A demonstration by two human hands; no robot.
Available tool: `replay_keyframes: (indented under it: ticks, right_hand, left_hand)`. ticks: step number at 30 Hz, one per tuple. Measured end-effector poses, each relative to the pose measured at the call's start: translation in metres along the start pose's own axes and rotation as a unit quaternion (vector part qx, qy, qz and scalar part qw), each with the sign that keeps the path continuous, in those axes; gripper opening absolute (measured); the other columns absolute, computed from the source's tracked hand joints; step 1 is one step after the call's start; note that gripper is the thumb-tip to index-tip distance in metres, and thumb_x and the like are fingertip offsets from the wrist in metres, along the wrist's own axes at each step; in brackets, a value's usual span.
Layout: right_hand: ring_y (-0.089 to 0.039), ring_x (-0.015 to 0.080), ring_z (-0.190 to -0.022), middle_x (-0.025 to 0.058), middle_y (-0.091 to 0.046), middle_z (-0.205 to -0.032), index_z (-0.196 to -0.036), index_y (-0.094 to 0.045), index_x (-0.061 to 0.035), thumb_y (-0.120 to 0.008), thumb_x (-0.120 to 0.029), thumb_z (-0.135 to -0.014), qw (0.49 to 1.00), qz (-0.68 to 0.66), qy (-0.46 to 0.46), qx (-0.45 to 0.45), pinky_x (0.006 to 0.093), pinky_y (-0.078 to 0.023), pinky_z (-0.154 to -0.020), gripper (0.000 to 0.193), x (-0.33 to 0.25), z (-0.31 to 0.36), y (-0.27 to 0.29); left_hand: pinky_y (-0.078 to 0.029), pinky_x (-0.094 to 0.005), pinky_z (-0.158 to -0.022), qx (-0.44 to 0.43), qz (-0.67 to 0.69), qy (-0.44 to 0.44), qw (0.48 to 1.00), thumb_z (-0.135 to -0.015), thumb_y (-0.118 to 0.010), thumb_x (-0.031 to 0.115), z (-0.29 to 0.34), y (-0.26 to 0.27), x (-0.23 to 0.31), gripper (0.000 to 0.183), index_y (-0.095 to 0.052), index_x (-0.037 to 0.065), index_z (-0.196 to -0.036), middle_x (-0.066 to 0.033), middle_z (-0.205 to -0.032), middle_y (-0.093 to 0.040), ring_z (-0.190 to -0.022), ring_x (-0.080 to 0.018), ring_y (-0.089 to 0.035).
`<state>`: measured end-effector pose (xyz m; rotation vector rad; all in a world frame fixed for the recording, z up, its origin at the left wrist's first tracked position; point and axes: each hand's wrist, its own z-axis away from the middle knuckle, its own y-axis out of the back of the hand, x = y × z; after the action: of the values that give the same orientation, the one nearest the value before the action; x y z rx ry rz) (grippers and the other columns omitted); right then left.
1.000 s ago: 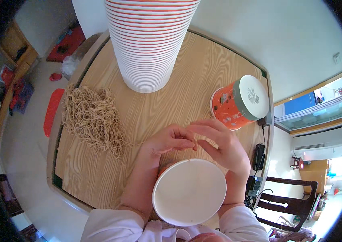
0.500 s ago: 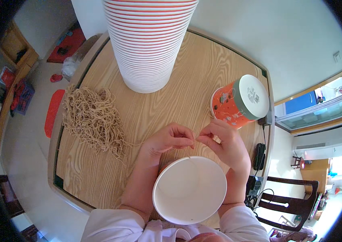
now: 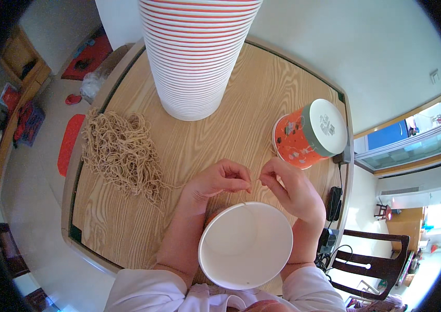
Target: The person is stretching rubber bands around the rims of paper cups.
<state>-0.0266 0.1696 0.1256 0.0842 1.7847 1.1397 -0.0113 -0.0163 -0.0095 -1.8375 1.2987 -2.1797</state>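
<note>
A white-lined paper bucket [image 3: 245, 247] stands between my forearms, its open mouth facing up. A thin string [image 3: 172, 186] runs from a tangled beige pile of string [image 3: 121, 151] to my left hand [image 3: 224, 177], which is closed in a pinch on it. A short piece of string also shows over the bucket's far rim, below my fingertips. My right hand [image 3: 290, 188] is pinched just to the right, a small gap from the left; what its fingertips hold is too small to make out. Both hands hover just beyond the far rim.
A tall stack of nested white paper buckets [image 3: 192, 62] rises at the back of the wooden table [image 3: 262, 88]. An orange and green bucket [image 3: 306, 132] sits upside down at the right. Black power adapters [image 3: 334, 203] and cables lie along the right edge, near a dark chair [image 3: 371, 265].
My right hand has drawn slightly right, widening the gap between the fingertips. My left hand stays almost in place. The view has shifted slightly.
</note>
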Motion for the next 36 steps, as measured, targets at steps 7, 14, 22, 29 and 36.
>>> replay_keyframes:
  ticks: [7,14,22,29,36]
  right_hand:
    - [-0.058,0.0331,-0.071,0.0144,-0.058,-0.075,-0.085,-0.057,-0.0024,-0.062,-0.008,-0.085,0.999,0.007,-0.035,0.033,0.0387,-0.046,-0.061,0.007,0.001,0.001,0.0]
    - [-0.061,0.0253,-0.07,0.0108,-0.06,-0.077,-0.083,-0.061,-0.001,-0.067,-0.002,-0.079,0.996,0.077,-0.031,0.011,0.033,-0.049,-0.06,0.007,0.009,-0.001,-0.008]
    - [-0.061,0.0261,-0.07,0.0106,-0.06,-0.076,-0.083,-0.062,-0.0011,-0.067,-0.003,-0.078,0.998,0.068,-0.012,0.004,0.0333,-0.049,-0.06,0.008,-0.004,0.001,-0.005]
    - [-0.061,0.0266,-0.068,0.0116,-0.061,-0.076,-0.083,-0.062,-0.001,-0.067,-0.002,-0.077,0.998,0.058,0.002,0.012,0.0339,-0.048,-0.06,0.008,-0.007,0.002,-0.004]
    - [-0.061,0.0262,-0.068,0.0114,-0.06,-0.074,-0.083,-0.062,-0.0009,-0.068,-0.001,-0.076,0.999,0.034,0.008,0.006,0.0346,-0.048,-0.06,0.009,-0.013,0.002,-0.007]
  left_hand:
    - [-0.033,-0.0189,-0.049,0.007,0.075,-0.095,0.993,-0.08,-0.071,0.018,-0.001,0.005,0.001,0.019,-0.062,0.006,-0.069,0.0007,-0.08,-0.055,-0.068,-0.0059,-0.049]
    - [-0.041,-0.0262,-0.074,-0.076,-0.023,-0.093,0.992,-0.077,-0.074,0.015,0.006,0.001,0.017,0.011,-0.073,0.005,-0.082,-0.0033,-0.083,-0.052,-0.085,-0.0126,-0.053]
    - [-0.044,-0.0252,-0.077,-0.081,-0.119,-0.013,0.989,-0.08,-0.071,0.007,0.002,-0.002,0.015,0.018,-0.071,0.005,-0.098,-0.0035,-0.091,-0.06,-0.089,-0.0114,-0.056]
    - [-0.042,-0.0244,-0.072,-0.058,0.028,-0.006,0.998,-0.082,-0.07,0.013,0.003,-0.012,0.015,0.012,-0.062,0.005,-0.077,-0.0013,-0.089,-0.055,-0.085,-0.0102,-0.053]
    - [-0.038,-0.0239,-0.067,-0.087,0.104,-0.12,0.984,-0.078,-0.074,0.029,-0.004,-0.002,-0.002,0.026,-0.064,0.005,-0.073,-0.0033,-0.091,-0.051,-0.08,-0.0124,-0.048]
